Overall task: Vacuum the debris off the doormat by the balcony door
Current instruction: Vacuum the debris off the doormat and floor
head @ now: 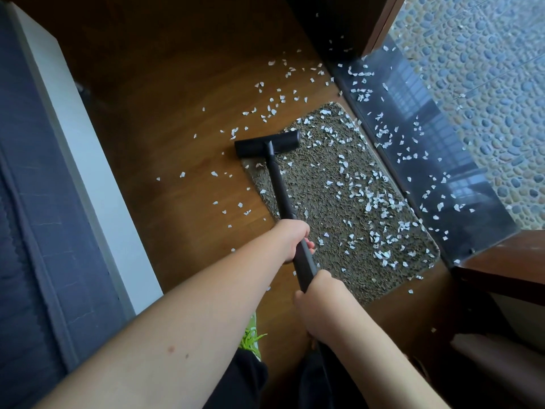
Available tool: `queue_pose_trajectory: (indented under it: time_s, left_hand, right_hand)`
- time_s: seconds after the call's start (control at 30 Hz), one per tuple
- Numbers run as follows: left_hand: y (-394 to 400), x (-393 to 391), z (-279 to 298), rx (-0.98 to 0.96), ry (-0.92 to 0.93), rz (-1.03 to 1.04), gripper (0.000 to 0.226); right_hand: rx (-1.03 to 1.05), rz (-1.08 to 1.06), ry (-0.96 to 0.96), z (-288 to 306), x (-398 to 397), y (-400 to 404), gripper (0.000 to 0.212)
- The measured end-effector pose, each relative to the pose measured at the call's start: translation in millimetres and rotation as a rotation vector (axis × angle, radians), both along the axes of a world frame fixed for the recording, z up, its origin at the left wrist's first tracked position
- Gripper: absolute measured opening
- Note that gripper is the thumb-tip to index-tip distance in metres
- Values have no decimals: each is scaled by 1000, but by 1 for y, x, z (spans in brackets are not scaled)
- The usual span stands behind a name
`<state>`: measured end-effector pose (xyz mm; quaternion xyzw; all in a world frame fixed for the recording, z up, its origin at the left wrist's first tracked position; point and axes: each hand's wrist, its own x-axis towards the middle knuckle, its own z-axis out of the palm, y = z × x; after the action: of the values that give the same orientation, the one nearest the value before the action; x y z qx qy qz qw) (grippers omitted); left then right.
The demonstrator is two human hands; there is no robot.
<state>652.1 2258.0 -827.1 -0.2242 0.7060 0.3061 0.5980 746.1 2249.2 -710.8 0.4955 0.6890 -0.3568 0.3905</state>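
Brown-grey doormat (339,202) flat on the wooden floor (165,119), long edge just beside the dark glossy door threshold (424,160). White paper-like debris (368,199) thick across the doormat's threshold side and near corner, thinner towards its far left corner; more scraps off the doormat on the floor beyond its far end and along the threshold itself. Black vacuum head (267,143) at the doormat's far left corner, half on the pile, half over bare floor; underside hidden, so contact with the scraps beneath not visible. Black vacuum tube (283,196) slanting back from the head along the doormat's left edge. Left hand (292,240) wrapped round the tube near the doormat's left edge, fingertips just showing under it. Right hand (320,302) closed round the tube's lower end off the doormat's near end, fingers mostly hidden behind the knuckles; vacuum body below that hand cut off and lost in dark clothing. Green-laced shoe (252,338) partly covered by the left forearm, nearer than the doormat. Pebbled balcony surface (477,84) beyond the threshold. Grey upholstered furniture edge (35,202) well left of the doormat, cropped by the frame.
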Motion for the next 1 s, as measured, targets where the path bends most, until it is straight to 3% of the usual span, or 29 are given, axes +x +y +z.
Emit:
queue_pose_trajectory:
  time_s: [0.2, 0.3, 0.43, 0.6, 0.77, 0.87, 1.0]
  left_hand:
    - [-18, 30, 4, -6, -48, 47, 4]
    - [-28, 49, -1, -18, -37, 82, 15]
    - [-41, 72, -2, -33, -67, 137, 19]
    - [-51, 88, -3, -39, -52, 167, 36]
    - [-57, 91, -3, -44, -60, 175, 43]
    - [-55, 86, -2, -40, -51, 175, 41]
    - [-52, 80, 1, -32, -42, 171, 34]
  right_hand:
    - [-10, 64, -23, 14, 28, -14, 30]
    - [-21, 60, -37, 20, 42, -22, 24]
    - [-13, 34, -38, 26, 60, -35, 40]
    - [-4, 31, -20, 31, 77, -49, 30]
    - [-49, 47, -74, 24, 77, -52, 42]
    - [-22, 54, -54, 26, 71, -50, 26]
    - [14, 48, -37, 22, 69, -48, 41]
